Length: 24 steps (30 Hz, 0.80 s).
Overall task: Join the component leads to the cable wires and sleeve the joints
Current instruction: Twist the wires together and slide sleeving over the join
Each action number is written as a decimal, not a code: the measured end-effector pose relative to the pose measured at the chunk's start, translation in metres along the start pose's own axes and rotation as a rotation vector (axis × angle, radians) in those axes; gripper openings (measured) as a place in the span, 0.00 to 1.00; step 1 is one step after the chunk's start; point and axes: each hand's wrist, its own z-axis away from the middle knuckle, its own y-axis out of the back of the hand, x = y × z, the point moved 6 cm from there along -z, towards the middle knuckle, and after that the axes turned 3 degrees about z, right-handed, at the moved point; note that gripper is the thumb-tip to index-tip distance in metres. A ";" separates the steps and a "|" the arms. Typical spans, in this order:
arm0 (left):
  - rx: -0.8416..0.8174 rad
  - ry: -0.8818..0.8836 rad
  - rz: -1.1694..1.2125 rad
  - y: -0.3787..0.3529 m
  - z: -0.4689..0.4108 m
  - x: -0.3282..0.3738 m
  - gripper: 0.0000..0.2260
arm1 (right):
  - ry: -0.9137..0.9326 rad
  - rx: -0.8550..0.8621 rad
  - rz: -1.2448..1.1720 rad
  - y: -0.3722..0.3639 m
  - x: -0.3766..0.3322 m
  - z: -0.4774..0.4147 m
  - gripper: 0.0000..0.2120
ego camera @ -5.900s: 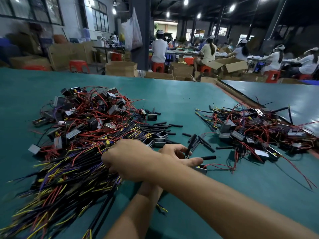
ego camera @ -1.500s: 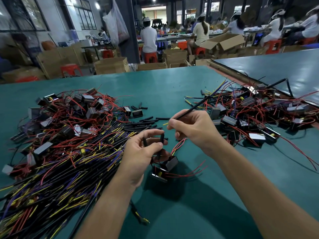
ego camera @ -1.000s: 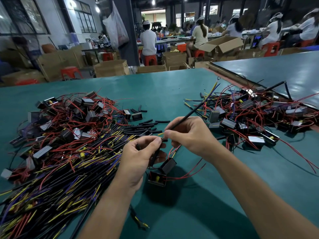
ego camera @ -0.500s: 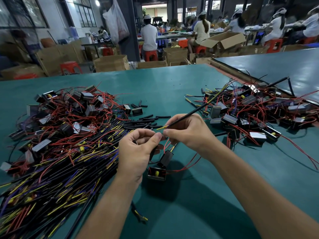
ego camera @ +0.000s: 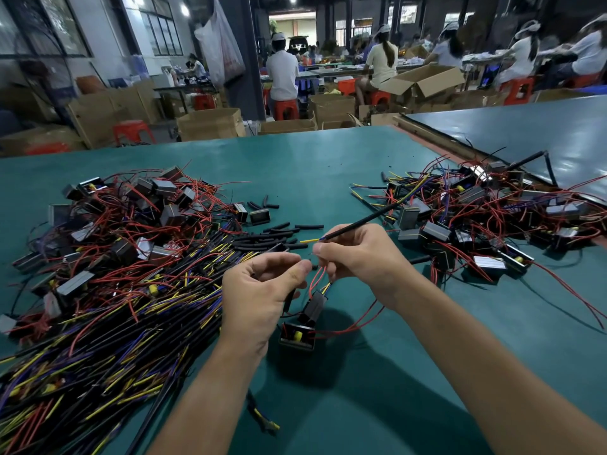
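Pinching the cable [ego camera: 361,221], my right hand [ego camera: 361,257] points its stripped end at my left hand [ego camera: 259,290]; its length runs toward the desk's [ego camera: 312,165] far-right corner. My left hand pinches something I cannot make out, and the component [ego camera: 316,305] hangs between both hands.

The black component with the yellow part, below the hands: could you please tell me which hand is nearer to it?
Left. The left hand is just up-left of the black component; the right hand sits farther up-right.
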 end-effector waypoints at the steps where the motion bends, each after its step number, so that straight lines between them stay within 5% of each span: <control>1: -0.001 -0.001 0.002 0.000 0.000 0.000 0.05 | 0.001 0.001 -0.002 0.000 0.000 0.000 0.09; 10: -0.003 -0.056 0.036 0.002 -0.001 0.000 0.09 | 0.010 -0.026 0.083 -0.006 0.000 0.003 0.07; 24: 0.044 -0.109 0.063 0.004 0.000 0.002 0.10 | -0.197 -0.014 -0.101 -0.016 0.020 0.004 0.04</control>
